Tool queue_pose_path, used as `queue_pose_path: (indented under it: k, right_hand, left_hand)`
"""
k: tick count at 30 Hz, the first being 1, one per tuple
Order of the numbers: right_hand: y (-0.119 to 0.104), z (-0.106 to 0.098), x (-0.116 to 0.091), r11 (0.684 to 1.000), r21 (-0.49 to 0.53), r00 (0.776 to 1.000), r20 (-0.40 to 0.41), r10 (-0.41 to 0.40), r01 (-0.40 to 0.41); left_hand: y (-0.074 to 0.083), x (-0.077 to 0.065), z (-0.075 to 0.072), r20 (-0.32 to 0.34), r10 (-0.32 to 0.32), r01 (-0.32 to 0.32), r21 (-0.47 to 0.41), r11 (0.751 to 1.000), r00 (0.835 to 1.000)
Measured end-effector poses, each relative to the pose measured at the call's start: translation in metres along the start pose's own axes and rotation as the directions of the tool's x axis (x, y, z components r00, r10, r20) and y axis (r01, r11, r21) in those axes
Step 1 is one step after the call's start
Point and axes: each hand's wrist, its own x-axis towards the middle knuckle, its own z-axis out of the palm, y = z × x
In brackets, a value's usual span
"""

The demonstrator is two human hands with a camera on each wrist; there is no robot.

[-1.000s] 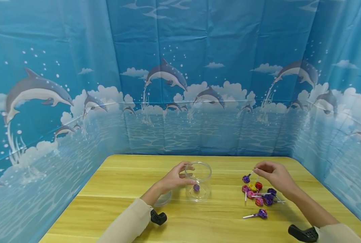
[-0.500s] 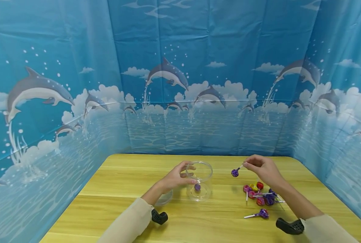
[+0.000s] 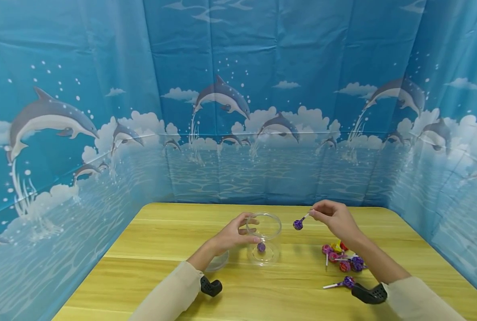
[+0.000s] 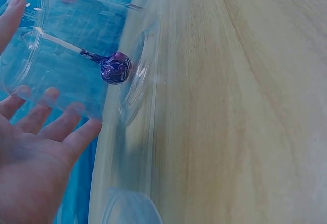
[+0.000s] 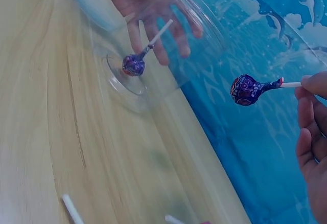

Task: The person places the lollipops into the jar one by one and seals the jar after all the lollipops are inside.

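Observation:
My left hand (image 3: 230, 236) holds a clear plastic jar (image 3: 276, 246) from its left side, thumb at the front and fingers spread round the back. The jar stands upright on the table with its mouth uncovered. Inside it, one purple-wrapped lollipop (image 4: 116, 69) rests head down, stick pointing up. To the right of the jar, my right hand (image 3: 336, 220) pinches the stick of another purple lollipop (image 5: 247, 90) between thumb and fingertips. Its wrapped head hangs in the air, at about the height of the jar's rim and apart from it.
A clear round lid (image 3: 219, 263) lies left of the jar, partly behind my left wrist. Several pink, red, yellow and purple lollipops (image 3: 344, 266) lie heaped under my right forearm. One purple lollipop (image 3: 348, 281) lies nearer the front. A dolphin-print curtain (image 3: 238, 174) surrounds the wooden table (image 3: 162, 249).
My right hand has lifted the purple lollipop away from the heap and carried it left toward the jar. My left hand and the jar have stayed in place.

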Motion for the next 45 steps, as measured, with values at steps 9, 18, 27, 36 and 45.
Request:
queue_pose_path:
  k: [9, 18, 27, 36, 45]
  right_hand:
    - [-0.008, 0.013, 0.01, 0.999, 0.038, 1.0, 0.011, -0.023, 0.023]
    - [-0.024, 0.022, 0.024, 0.997, 0.025, 0.997, 0.005, -0.077, 0.077]
    - [-0.042, 0.037, 0.034, 0.989, 0.077, 0.991, 0.044, -0.13, 0.126]
    - [-0.044, 0.059, 0.043, 0.979, 0.113, 0.979, 0.098, -0.18, 0.168]
    - [-0.041, 0.083, 0.044, 0.981, 0.071, 0.971, 0.144, -0.191, 0.182]
  left_hand:
    - [0.004, 0.0, 0.001, 0.006, -0.005, 0.004, 0.009, 1.0, 1.0]
    - [0.006, -0.001, 0.0, -0.006, -0.008, 0.008, 0.02, 1.0, 1.0]
    - [0.005, 0.001, -0.001, -0.004, -0.016, 0.016, 0.024, 1.0, 1.0]
    - [0.003, 0.002, -0.002, -0.024, -0.034, 0.035, 0.022, 0.999, 0.999]
    - [0.002, 0.002, 0.0, -0.011, -0.039, 0.04, 0.02, 0.999, 0.999]
